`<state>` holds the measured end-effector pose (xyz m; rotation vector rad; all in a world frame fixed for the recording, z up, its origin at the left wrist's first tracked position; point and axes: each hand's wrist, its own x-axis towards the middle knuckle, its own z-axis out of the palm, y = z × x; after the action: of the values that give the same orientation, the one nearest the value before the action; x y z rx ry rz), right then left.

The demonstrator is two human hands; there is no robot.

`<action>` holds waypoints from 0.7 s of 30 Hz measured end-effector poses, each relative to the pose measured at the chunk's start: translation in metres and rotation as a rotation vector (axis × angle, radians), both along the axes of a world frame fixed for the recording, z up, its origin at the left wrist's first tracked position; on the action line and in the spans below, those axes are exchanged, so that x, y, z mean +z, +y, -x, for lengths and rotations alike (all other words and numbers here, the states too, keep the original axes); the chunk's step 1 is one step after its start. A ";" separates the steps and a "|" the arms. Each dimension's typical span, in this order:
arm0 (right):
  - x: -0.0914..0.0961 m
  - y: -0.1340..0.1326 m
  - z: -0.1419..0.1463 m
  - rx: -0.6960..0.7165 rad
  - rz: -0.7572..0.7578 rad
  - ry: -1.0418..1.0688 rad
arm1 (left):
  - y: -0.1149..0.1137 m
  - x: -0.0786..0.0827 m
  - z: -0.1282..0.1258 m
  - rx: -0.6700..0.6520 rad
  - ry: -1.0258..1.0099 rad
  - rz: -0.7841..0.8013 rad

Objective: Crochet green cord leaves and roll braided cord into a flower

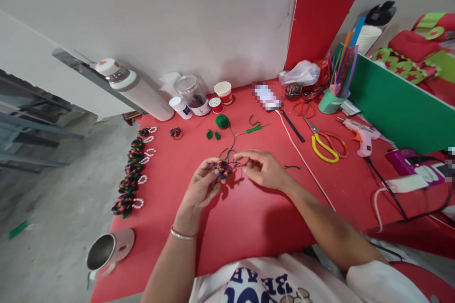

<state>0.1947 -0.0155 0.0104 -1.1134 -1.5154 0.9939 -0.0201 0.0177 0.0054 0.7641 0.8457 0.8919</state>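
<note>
Red desk [231, 227]: yarn piece [223, 170] above its middle, between the hands.
Left hand [202, 182]: thumb and fingers pinching the yarn piece.
Right hand [263, 169]: loosely curled; any grip, cannot tell.
Green ball [222, 121]: beyond both hands.

yarn piece [224, 170] part-hidden; phone screen [266, 96] blurred; green box [401, 99] cropped right

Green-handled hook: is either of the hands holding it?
No, the hook lies on the table, apart from the left hand and the right hand.
</note>
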 end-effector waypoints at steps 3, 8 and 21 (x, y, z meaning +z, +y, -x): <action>-0.006 -0.002 0.010 0.125 0.100 0.041 | 0.000 0.000 0.000 0.007 0.045 -0.024; -0.017 0.005 0.001 0.098 -0.050 -0.218 | 0.001 -0.004 0.005 -0.059 0.169 -0.056; -0.021 0.019 -0.049 -0.147 -0.279 -0.665 | -0.003 -0.019 0.011 -0.237 0.628 -0.489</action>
<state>0.2437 0.0032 -0.0106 -1.3992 -1.9806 0.2927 -0.0306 0.0147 -0.0134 1.5913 1.0628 0.6496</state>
